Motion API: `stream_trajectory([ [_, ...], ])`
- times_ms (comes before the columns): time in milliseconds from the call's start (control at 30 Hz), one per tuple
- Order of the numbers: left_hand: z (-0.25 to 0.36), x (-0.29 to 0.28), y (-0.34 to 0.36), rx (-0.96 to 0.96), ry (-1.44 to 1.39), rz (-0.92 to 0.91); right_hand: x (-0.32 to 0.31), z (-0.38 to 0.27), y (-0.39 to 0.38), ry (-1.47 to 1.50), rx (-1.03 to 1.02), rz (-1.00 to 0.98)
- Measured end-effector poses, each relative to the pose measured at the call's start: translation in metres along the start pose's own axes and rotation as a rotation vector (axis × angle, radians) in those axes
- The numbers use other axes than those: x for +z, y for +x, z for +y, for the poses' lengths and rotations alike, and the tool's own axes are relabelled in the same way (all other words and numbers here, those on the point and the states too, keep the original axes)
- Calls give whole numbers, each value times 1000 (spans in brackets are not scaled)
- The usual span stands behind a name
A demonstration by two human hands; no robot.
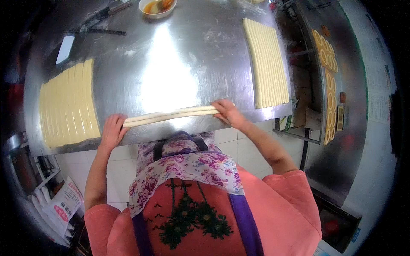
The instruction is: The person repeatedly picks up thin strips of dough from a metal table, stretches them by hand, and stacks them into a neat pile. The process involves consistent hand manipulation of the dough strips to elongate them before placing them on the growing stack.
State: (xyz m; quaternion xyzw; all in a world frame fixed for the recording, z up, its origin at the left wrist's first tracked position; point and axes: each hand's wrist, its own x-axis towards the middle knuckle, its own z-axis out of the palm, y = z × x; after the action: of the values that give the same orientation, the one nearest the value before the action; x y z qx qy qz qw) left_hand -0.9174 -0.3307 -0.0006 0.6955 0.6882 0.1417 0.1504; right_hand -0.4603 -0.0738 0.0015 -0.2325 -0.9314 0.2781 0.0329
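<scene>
Two long pale dough ropes [171,115] lie side by side, stretched between my hands near the front edge of the steel table [205,81]. My left hand [113,129] is closed around their left ends. The right ends are in my right hand [228,112], its fingers wrapped over them. Left of my left hand, a block of flat, shiny yellowish dough strips [70,104] lies in a row. Beyond my right hand, a batch of pale dough ropes [267,64] is laid tightly together.
A white bowl [157,16] with orange-brown liquid stands at the far edge. Dark long tools [100,17] lie at the far left. Trays of ring-shaped dough pieces [328,85] rest on the right. Below left stands a printed white sack [64,202].
</scene>
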Motion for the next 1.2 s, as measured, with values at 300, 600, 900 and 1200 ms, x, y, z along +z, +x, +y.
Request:
stream_trajectory([
  [300,31,5,-22,-275,-104,242,-57,34,-21,4,10,-163],
  [600,20,49,-50,-1300,-1010,1783,-5,-66,209,69,-206,76],
  [900,-12,28,-21,-1610,-1464,1654,91,-210,502,172,-65,-33],
  [1200,-9,40,-10,-1561,-1313,1444,135,-227,537,103,-322,191],
])
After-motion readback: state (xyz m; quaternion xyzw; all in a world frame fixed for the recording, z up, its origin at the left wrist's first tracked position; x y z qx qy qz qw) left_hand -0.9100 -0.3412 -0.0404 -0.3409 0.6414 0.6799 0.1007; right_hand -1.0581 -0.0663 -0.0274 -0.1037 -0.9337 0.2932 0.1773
